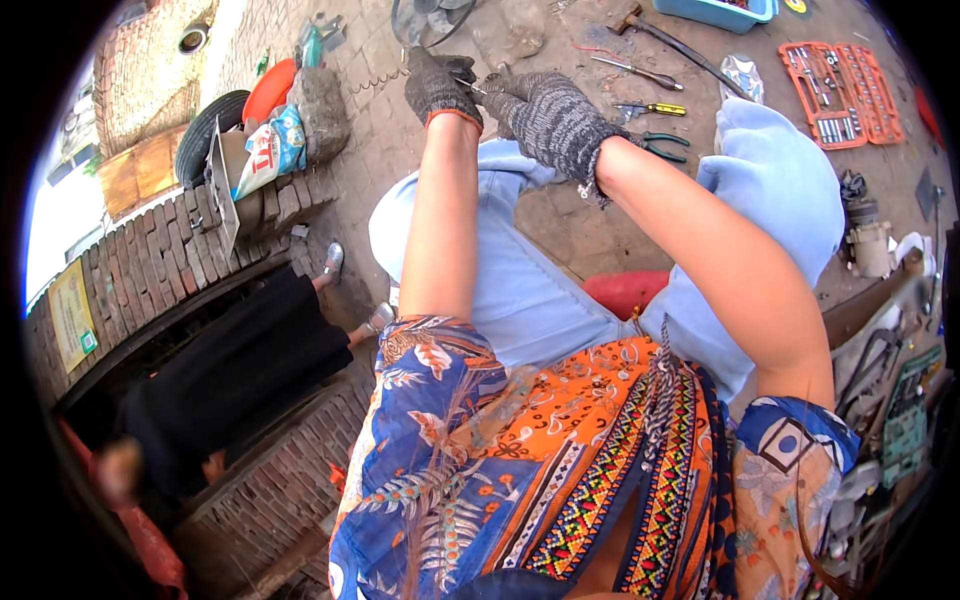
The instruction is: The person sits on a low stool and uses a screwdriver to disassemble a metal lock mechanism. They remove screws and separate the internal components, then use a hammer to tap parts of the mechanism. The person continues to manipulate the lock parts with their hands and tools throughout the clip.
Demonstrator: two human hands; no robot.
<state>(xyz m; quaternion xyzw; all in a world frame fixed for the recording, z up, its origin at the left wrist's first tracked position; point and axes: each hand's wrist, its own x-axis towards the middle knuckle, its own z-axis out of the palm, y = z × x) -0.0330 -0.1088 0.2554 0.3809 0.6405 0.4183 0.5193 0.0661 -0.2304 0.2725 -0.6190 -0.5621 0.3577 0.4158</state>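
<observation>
Both my hands wear dark grey knitted gloves and meet above my knees. My left hand (438,85) is closed, its fingers bent toward the right hand. A thin coiled wire (378,80) runs out to the left beside it; whether the hand grips the wire cannot be seen. My right hand (555,112) is closed too, fingertips close to the left ones. Between them shows a small shiny metal piece (478,89), too small to name. Just beyond the hands lies a round metal part with a dark ring (432,22) on the ground.
To the right lie a hammer (685,50), a screwdriver (640,73), a yellow-handled screwdriver (652,108), pliers (664,147) and an orange socket set (840,95). A blue bin (715,12) stands farther off. At left are a tyre (207,138), a white-blue bag (273,150) and a person in black (240,375).
</observation>
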